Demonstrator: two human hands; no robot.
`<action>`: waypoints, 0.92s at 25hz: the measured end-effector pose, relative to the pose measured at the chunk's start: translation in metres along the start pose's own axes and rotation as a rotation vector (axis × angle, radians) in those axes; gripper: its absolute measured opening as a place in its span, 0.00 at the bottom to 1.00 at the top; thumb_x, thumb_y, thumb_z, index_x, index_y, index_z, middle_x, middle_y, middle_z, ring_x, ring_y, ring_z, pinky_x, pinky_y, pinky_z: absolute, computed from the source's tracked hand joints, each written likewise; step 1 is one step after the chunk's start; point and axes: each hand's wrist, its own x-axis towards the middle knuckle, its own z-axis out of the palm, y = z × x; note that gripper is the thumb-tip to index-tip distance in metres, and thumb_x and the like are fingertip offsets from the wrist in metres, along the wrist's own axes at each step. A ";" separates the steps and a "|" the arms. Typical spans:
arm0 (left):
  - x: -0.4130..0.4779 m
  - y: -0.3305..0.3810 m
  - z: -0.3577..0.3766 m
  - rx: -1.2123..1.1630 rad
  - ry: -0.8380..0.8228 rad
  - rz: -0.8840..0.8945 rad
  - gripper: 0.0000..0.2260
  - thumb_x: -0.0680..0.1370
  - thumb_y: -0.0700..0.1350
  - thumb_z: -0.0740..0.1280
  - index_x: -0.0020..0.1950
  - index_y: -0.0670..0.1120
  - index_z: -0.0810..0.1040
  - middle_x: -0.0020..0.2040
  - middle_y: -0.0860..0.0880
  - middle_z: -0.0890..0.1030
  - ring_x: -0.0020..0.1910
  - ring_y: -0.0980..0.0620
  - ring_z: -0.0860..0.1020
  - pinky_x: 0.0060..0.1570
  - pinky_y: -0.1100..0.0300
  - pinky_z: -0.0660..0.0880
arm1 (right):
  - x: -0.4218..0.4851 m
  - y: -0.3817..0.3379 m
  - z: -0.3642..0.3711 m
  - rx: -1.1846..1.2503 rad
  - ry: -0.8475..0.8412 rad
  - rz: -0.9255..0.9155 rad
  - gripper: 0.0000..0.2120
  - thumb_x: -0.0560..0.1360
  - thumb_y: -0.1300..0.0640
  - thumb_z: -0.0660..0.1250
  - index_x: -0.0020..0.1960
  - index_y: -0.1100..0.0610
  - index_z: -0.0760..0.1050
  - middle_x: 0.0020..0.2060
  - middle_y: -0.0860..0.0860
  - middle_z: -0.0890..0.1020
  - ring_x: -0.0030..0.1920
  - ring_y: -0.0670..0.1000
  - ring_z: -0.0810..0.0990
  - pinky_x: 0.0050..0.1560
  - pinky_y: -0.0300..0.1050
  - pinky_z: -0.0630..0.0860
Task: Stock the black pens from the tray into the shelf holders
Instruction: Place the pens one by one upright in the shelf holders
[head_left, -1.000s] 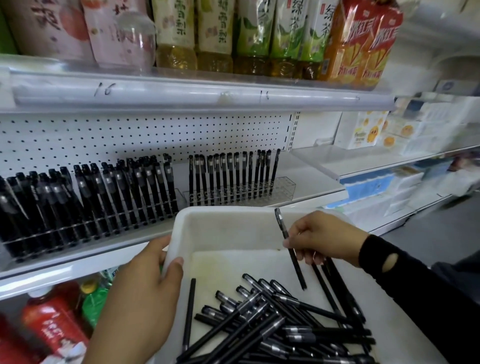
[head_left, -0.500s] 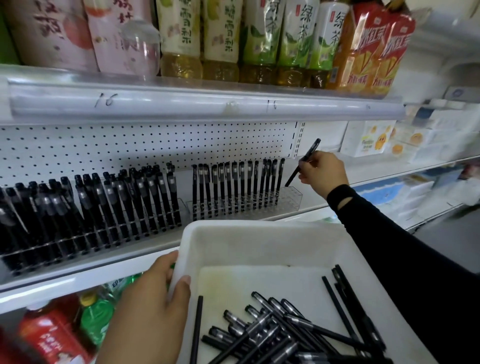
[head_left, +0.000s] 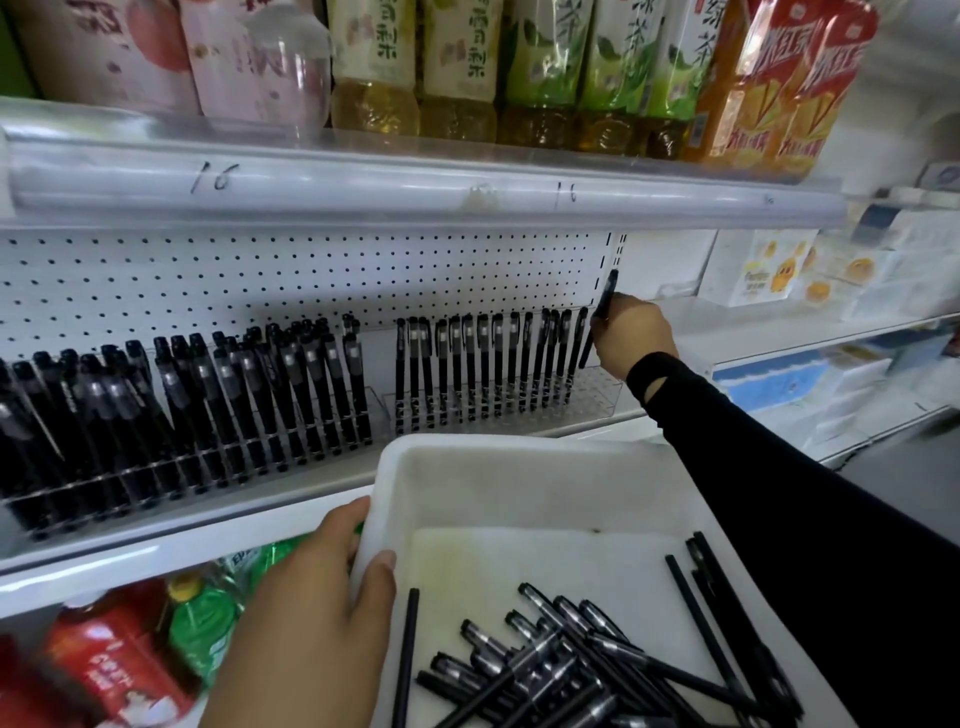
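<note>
Your right hand is at center right of the frame, fingers pinching one black pen near its middle, and the pen stands almost upright with its top leaning a little right. Its lower end sits at the right end of the clear holder, just beside the last pen in the standing row; can't tell whether the tip is in a hole. That row fills the holder from its left end up to your hand, and the far right end shows bare holes. A second, packed holder of pens runs along the shelf toward the left edge, tilted back against the white pegboard. Your left hand, lower center, grips the left rim of the white tray, thumb hooked over the edge and inside. The loose pens lie in a crossed heap at the bottom of the tray, with one lone pen near your thumb and a few more along the tray's right side, by your black sleeve. Drink bottles line the top shelf above the clear price rail. Red and green bottles show in the lower left. Blurred boxes sit at the right.
</note>
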 end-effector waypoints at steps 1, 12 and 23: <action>0.000 -0.001 0.000 -0.002 -0.003 -0.004 0.18 0.80 0.49 0.64 0.69 0.62 0.70 0.45 0.60 0.79 0.45 0.59 0.79 0.40 0.65 0.71 | 0.001 -0.003 -0.001 -0.031 -0.011 -0.006 0.08 0.81 0.59 0.61 0.49 0.62 0.77 0.46 0.61 0.82 0.48 0.61 0.82 0.42 0.43 0.70; -0.003 -0.001 0.001 -0.027 -0.013 -0.005 0.17 0.79 0.47 0.65 0.67 0.62 0.72 0.45 0.60 0.81 0.45 0.59 0.80 0.43 0.61 0.74 | -0.001 0.011 0.020 -0.162 -0.254 0.042 0.09 0.81 0.54 0.63 0.46 0.59 0.73 0.51 0.61 0.82 0.42 0.59 0.74 0.42 0.44 0.67; -0.007 0.001 -0.001 -0.051 -0.019 0.004 0.14 0.80 0.47 0.64 0.61 0.64 0.72 0.41 0.60 0.81 0.40 0.60 0.80 0.37 0.64 0.71 | -0.062 0.010 -0.044 -0.022 -0.113 -0.020 0.05 0.77 0.52 0.69 0.48 0.52 0.80 0.42 0.51 0.83 0.49 0.56 0.80 0.45 0.41 0.69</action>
